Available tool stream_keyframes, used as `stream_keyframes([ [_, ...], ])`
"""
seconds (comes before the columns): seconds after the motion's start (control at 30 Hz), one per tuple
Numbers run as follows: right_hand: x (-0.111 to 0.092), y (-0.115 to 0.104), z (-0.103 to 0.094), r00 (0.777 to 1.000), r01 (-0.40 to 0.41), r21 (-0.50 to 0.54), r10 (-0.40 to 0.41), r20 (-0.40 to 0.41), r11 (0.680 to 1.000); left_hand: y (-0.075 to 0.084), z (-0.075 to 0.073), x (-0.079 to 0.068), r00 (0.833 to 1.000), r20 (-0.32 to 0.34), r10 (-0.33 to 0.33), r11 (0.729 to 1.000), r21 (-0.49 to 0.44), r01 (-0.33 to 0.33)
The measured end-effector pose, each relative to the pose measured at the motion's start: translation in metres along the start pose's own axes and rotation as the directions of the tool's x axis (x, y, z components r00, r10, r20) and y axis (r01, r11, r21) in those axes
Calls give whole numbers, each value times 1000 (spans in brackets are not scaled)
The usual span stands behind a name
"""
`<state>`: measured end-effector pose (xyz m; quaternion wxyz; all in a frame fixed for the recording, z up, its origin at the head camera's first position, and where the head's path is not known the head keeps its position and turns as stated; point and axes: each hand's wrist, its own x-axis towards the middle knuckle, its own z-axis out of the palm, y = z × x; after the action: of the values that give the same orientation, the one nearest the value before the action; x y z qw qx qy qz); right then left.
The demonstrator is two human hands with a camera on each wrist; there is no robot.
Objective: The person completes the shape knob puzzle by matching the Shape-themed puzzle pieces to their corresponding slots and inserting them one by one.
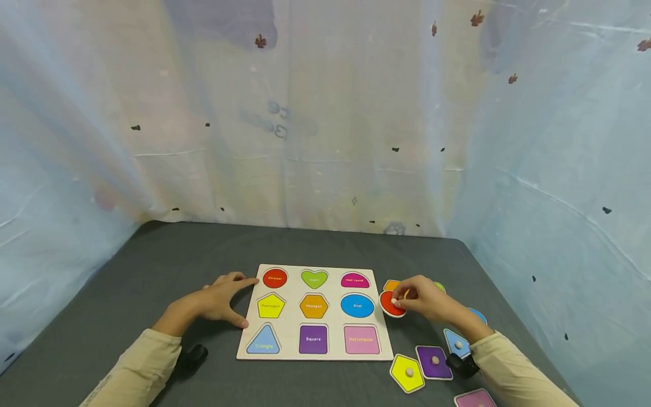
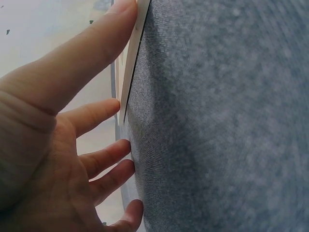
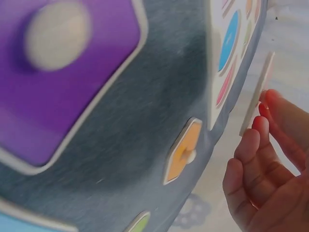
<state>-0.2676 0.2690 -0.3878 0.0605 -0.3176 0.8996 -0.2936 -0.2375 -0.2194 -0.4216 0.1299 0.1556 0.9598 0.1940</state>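
Note:
A pale shape puzzle board lies flat on the grey cloth, with printed coloured shapes and words in its recesses. At its left edge, my left hand has thumb and index finger spread along the side; in the left wrist view those fingertips touch the board's edge. Just past the board's right edge, my right hand pinches the white knob of a red round puzzle piece. The right wrist view shows that piece edge-on, lifted off the cloth.
Knobbed pieces lie right of the board: an orange hexagon, yellow pentagon, purple square, blue triangle and pink piece. Green and blue pieces are partly hidden by my right arm. A pale curtain hangs behind.

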Motion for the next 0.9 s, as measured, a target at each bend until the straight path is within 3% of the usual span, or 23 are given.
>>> stream_keyframes([
  [0.4,27,-16,10,1000,-21,5,21,4,1000,1,2,1,1000,-6,-12,1000,5,12],
  [0.9,54,-31,22,1000,23,25,-23,14,999,0,0,2,1000,-1,1,1000,-2,-1],
])
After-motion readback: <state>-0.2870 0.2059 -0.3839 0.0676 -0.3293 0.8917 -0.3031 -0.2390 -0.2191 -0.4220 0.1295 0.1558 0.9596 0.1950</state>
